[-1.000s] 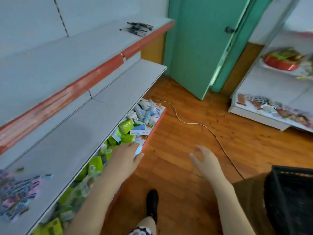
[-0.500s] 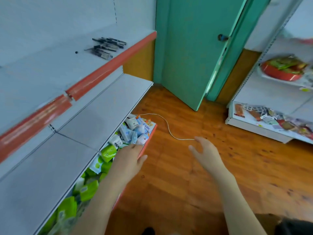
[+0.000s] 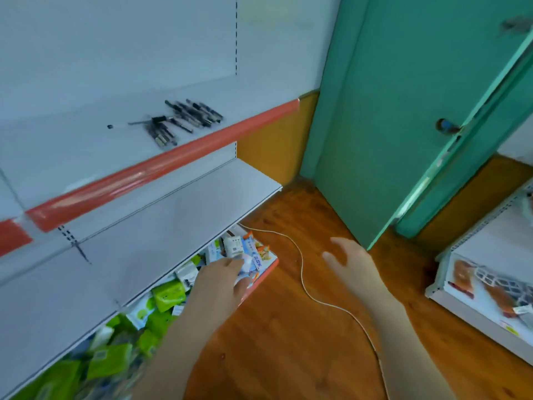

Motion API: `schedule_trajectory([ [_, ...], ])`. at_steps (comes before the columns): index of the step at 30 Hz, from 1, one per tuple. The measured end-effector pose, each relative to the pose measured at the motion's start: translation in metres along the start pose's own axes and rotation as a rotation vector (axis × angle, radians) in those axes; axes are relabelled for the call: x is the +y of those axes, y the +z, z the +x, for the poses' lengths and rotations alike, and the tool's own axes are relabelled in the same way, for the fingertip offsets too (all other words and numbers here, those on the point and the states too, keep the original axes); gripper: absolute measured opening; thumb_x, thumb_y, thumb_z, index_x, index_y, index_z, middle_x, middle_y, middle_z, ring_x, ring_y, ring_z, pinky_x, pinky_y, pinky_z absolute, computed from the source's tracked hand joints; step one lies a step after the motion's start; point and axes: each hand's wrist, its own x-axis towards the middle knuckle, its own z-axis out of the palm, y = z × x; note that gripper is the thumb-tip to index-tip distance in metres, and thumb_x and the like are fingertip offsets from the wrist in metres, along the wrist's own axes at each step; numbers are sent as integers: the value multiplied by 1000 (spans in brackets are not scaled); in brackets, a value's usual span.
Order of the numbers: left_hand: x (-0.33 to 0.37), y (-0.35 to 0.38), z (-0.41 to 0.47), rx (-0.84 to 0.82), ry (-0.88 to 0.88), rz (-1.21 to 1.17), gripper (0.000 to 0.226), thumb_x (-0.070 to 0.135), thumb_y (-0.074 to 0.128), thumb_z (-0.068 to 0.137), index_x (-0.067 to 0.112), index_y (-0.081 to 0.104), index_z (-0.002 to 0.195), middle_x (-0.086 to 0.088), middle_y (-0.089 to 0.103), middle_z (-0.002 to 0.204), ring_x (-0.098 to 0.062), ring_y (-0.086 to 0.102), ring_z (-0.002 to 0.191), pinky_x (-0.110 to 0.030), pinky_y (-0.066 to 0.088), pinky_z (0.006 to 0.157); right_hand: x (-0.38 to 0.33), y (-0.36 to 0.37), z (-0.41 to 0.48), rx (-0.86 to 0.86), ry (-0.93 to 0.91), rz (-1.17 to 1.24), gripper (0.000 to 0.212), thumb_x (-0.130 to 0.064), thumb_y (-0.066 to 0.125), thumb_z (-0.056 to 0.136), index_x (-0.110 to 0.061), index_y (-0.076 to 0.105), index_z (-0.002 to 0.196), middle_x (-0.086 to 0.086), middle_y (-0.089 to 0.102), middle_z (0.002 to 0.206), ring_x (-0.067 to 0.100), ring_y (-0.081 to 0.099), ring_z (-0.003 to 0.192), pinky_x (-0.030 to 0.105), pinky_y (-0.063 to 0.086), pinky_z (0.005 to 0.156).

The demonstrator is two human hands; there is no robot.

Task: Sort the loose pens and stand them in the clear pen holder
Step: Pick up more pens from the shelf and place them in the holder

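Left hand (image 3: 222, 281), right hand (image 3: 354, 264) — two; one door (image 3: 389, 111); one cable (image 3: 301, 268); pens (image 3: 187, 116) uncountable

Both hands (image 3: 220, 280) (image 3: 353, 262) forward, fingers relaxed, empty.

On my left stands a white metal shelving unit (image 3: 150, 223) with a glossy red edge strip (image 3: 161, 166), ahead a teal-green door (image 3: 389, 111) stands open beside an ochre lower wall (image 3: 268, 148), a thin white cable (image 3: 302, 267) snakes over the orange-brown wooden floor (image 3: 288, 347), and another white shelf unit (image 3: 490, 249) sits on my right.
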Motion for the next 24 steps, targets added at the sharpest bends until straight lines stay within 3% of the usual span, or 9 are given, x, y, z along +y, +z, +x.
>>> schedule_trajectory([
  [5, 20, -17, 31, 113, -128, -6, 40, 36, 41, 94, 17, 48, 129, -3, 56, 125, -21, 52, 112, -32, 38, 96, -15, -25, 81, -45, -229, -20, 45, -28, 52, 93, -12, 45, 134, 7, 47, 139, 21, 42, 129, 32, 35, 105],
  [15, 3, -70, 87, 382, -341, -66, 45, 35, 46, 93, 17, 46, 134, -2, 49, 137, -20, 45, 125, -26, 29, 103, -111, -35, 228, -73, -585, 79, 42, -23, 56, 91, -5, 49, 129, 11, 52, 134, 25, 45, 124, 26, 30, 99],
  [21, -33, -115, 139, 678, -408, -29, 28, 13, 67, 82, 1, 65, 107, -17, 66, 106, -35, 64, 96, -39, 49, 82, -192, -21, 302, -97, -780, 132, 37, -21, 58, 90, -7, 54, 124, 9, 56, 129, 22, 47, 122, 16, 26, 92],
  [24, -62, -138, 162, 717, -488, -2, 26, 9, 67, 81, -4, 64, 103, -23, 64, 105, -39, 61, 96, -42, 47, 84, -224, -12, 329, -146, -856, 133, 37, -25, 56, 91, -9, 53, 124, 7, 55, 128, 20, 48, 119, 13, 25, 85],
])
